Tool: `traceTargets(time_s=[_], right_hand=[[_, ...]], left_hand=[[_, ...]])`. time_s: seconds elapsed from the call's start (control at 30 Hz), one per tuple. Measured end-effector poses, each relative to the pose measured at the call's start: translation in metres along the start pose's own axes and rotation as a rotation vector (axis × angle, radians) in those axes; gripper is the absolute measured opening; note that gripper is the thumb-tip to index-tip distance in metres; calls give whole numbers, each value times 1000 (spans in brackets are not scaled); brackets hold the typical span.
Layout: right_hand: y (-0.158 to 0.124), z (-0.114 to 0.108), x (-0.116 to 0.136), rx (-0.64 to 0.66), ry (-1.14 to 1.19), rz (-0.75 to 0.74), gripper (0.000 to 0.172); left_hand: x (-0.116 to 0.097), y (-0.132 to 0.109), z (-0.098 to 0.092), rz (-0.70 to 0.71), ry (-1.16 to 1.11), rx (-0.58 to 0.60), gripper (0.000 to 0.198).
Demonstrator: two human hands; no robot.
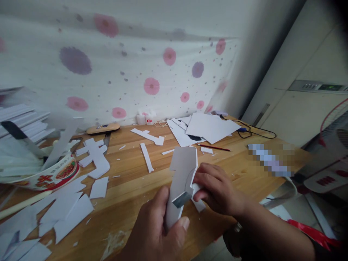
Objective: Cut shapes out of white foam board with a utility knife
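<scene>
My left hand (163,224) grips the lower end of a white foam board piece (183,166), with the thumb and fingers on either side. The piece is tilted up above the table and has a curved line and a notch near its right edge. A short grey blade of a utility knife (181,199) lies across its lower part. My right hand (217,186) is closed at the board's right edge, around what looks like the white knife handle, mostly hidden by the fingers. Beneath that hand a white strip (199,205) shows.
White offcuts (73,214) cover the table's left side beside a printed tub (54,175) of tools. Board sheets (212,127), a red pencil (214,147) and a black cable (255,132) lie at the back. A blurred-out item (269,159) sits right. A fan (334,145) stands beyond.
</scene>
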State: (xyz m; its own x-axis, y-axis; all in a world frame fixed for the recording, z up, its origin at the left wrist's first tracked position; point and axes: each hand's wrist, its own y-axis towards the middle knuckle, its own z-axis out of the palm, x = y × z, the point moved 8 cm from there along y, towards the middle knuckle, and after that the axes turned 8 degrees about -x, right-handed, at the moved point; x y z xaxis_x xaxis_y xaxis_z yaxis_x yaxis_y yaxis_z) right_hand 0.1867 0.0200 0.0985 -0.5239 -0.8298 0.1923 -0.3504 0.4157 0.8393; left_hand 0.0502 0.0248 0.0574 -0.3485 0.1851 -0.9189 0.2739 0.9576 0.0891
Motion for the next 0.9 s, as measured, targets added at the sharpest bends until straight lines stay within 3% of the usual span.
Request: traceTargets(time_s=[0.9], right_hand=[[-7, -13, -29, 25, -9, 69, 40]], left_hand=[[-1, 4, 2, -8, 103, 23, 11]])
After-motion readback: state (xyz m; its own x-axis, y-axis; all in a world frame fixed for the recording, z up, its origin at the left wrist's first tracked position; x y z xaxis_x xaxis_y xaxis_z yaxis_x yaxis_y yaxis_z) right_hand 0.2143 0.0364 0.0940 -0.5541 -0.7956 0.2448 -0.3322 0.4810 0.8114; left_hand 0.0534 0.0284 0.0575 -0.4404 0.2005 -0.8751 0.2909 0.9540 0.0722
